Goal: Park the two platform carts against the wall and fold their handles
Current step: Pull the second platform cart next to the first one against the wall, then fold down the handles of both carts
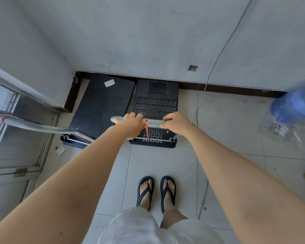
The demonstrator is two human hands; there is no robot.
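Both hands grip the perforated cart's handle, hiding its ends.

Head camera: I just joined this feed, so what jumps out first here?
Both hands, left hand and right hand, grip the grey handle of the perforated cart, at centre, its far end at the wall. A solid black cart sits beside it on the left, handle still raised. A blue water jug lies at the right edge.
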